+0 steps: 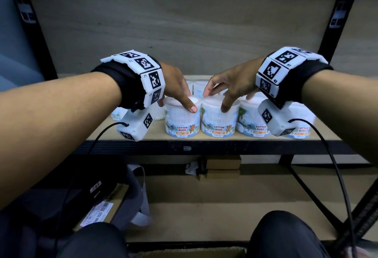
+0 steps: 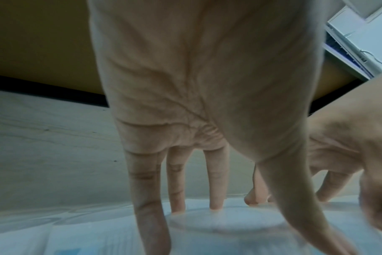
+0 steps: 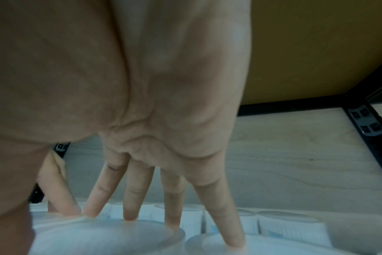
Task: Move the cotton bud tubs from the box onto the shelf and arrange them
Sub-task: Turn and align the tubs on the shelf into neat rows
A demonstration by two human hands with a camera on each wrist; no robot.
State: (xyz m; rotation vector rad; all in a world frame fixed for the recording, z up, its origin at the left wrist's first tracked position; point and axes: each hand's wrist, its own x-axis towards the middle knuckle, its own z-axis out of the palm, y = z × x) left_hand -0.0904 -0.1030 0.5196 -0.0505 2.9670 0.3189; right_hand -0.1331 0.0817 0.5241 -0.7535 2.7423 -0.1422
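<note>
Several white cotton bud tubs stand in rows along the front of the wooden shelf (image 1: 155, 133). My left hand (image 1: 180, 102) reaches down over one front tub (image 1: 182, 127). Its thumb lies on the front wall and its fingers (image 2: 216, 198) drop past the far rim of the lid (image 2: 225, 220). My right hand (image 1: 216, 100) grips the tub beside it (image 1: 218, 127) the same way, thumb in front and fingertips (image 3: 131, 212) on the far rim of its lid (image 3: 103, 236). Its little finger rests on the neighbouring tub (image 1: 252, 122). The two hands nearly touch.
More tubs (image 1: 200, 88) stand behind the front row and out to the right (image 1: 300, 129). Black uprights (image 1: 331, 32) frame the shelf. Below it are small cardboard boxes (image 1: 223, 166), a grey bag (image 1: 139, 196) and a labelled carton (image 1: 100, 212). A cardboard box rim (image 1: 194, 252) shows between my knees.
</note>
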